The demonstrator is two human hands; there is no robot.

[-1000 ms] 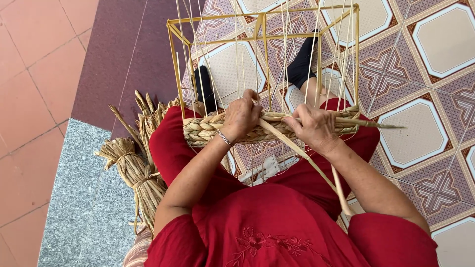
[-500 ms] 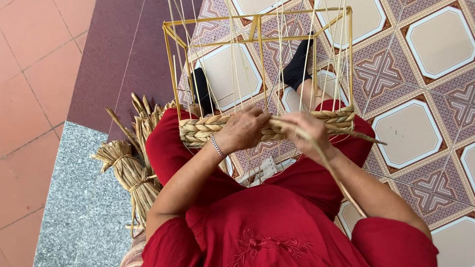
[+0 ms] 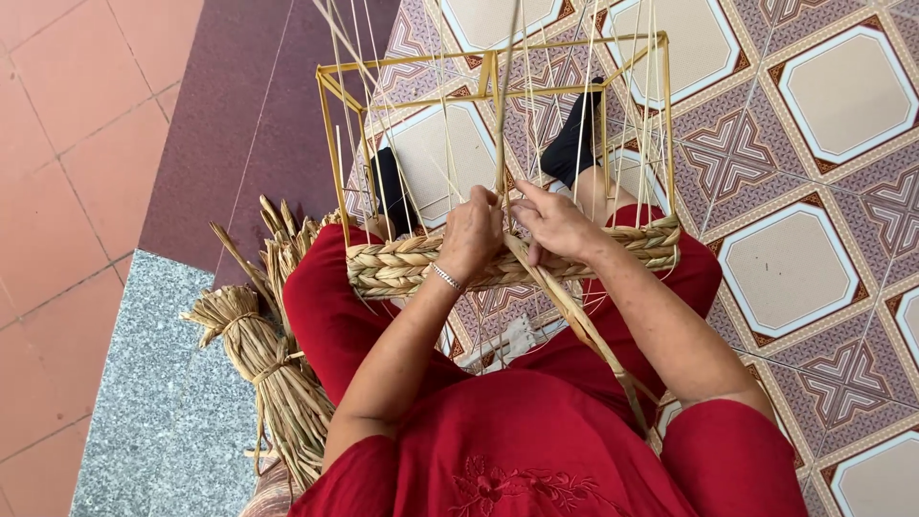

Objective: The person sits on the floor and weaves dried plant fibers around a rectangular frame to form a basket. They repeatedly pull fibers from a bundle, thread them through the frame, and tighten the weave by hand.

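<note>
The strand [image 3: 574,316] is pinched by the right hand [image 3: 555,225] and pulled tight between the stakes [image 3: 536,124], while the braid [image 3: 402,268] on the lap is gripped firmly by the left hand [image 3: 471,235].

Soft, even daylight fills the scene, bright but never harsh. Its source can't be placed; shadows are faint, only a dim patch under the frame [image 3: 498,124] and beneath the red-clad legs. No glare on the tiled floor [image 3: 823,249], which looks matte. Focus is sharp across the middle: the hands [image 3: 522,230] and the braid [image 3: 402,268] show crisp detail. The thin upright strands blur slightly near the top edge. Colours are saturated, and the corners show little distortion
</note>
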